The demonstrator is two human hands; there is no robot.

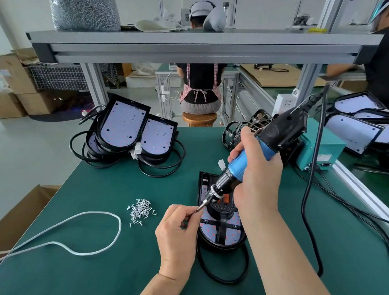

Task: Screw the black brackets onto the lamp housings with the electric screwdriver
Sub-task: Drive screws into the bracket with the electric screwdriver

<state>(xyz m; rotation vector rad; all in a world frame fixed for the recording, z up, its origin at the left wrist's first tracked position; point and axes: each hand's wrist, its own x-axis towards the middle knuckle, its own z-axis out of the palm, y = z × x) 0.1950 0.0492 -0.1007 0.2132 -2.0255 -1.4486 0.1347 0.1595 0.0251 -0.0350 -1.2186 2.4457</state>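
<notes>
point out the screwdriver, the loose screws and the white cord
electric screwdriver (239, 163), head view, blue grip
loose screws (140, 210), head view, middle of pile
white cord (120, 228), head view, loop's right bend

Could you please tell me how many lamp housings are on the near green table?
4 visible: a front housing, a tall propped housing and a lower propped housing at back left, and a buried housing under them. More may be hidden in that pile.
</notes>
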